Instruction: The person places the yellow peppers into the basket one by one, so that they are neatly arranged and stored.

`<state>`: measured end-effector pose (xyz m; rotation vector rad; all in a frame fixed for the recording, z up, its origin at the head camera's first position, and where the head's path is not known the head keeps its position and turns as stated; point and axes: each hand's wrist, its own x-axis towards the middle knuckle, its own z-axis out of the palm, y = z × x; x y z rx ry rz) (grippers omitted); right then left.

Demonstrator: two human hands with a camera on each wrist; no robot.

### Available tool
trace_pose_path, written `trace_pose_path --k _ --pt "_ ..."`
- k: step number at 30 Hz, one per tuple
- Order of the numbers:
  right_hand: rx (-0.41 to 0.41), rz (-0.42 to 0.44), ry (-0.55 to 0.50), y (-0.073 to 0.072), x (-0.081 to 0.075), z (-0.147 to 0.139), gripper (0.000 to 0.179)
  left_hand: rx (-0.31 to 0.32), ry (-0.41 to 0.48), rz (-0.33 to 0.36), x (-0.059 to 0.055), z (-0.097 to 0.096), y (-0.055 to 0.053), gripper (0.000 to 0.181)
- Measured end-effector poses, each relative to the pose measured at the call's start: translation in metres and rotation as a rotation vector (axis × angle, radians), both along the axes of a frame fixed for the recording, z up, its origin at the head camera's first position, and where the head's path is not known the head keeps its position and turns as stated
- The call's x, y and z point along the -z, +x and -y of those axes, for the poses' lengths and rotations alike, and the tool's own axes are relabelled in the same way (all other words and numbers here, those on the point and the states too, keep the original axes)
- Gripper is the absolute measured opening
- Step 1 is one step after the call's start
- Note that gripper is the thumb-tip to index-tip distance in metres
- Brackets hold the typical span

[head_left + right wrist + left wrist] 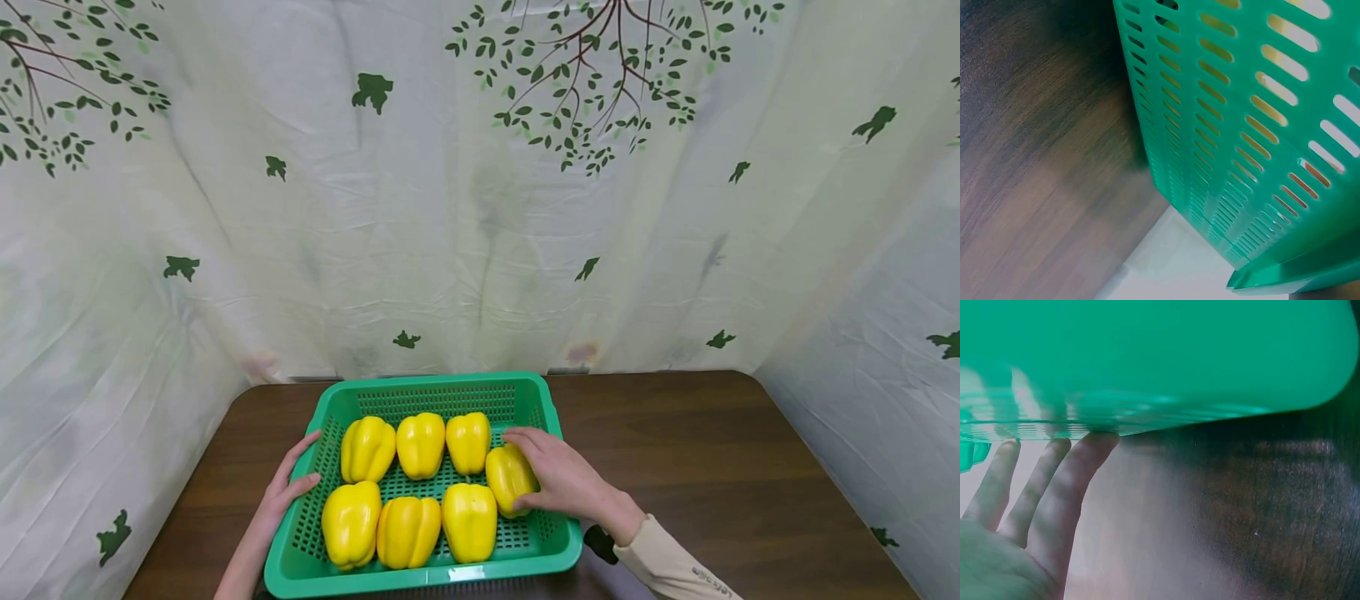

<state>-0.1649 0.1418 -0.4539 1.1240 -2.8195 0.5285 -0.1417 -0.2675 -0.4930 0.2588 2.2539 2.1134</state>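
Note:
In the head view, a green plastic basket (405, 575) with slotted walls holds several yellow bell peppers, three in a far row and three in a near row. My right hand (558, 479) reaches over the basket's right rim and grips the rightmost bell pepper (510, 481) between thumb and fingers. My left hand (283, 482) touches the basket's left side, its thumb at the rim. In the left wrist view, straight fingers (1063, 481) rest against the basket's outer wall. The right wrist view has only the basket's slotted side (1229, 125); the right hand is out of it.
The basket stands on a dark brown wooden table (675, 467), near its front edge. A pale curtain (480, 250) printed with leaves and branches hangs behind the table and along both sides.

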Motion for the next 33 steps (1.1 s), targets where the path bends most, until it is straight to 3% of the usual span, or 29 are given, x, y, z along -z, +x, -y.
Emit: trace_pose_path --k 5,10,18,23,25,29,33 --pt "0.009 0.015 -0.011 0.001 -0.001 0.000 0.078 -0.019 -0.021 0.073 -0.003 -0.001 -0.001 0.050" --pt "0.030 0.057 -0.058 0.001 -0.002 0.000 0.071 0.001 -0.046 0.132 -0.008 0.002 -0.001 0.051" --pt "0.065 0.163 -0.216 0.004 -0.006 -0.001 0.060 0.065 -0.206 0.236 -0.022 0.013 -0.002 0.059" --pt "0.092 0.165 -0.271 0.004 -0.011 -0.005 0.056 0.116 -0.289 0.257 -0.031 0.018 -0.002 0.061" --pt "0.111 0.160 -0.288 0.004 -0.014 -0.007 0.056 0.149 -0.282 0.281 -0.035 0.020 -0.001 0.063" --pt "0.145 0.127 -0.330 0.004 -0.018 -0.013 0.059 0.199 -0.354 0.262 -0.044 0.023 0.002 0.064" --pt "0.172 0.052 -0.370 0.005 -0.020 -0.020 0.062 0.218 -0.472 0.124 -0.057 0.025 0.005 0.063"
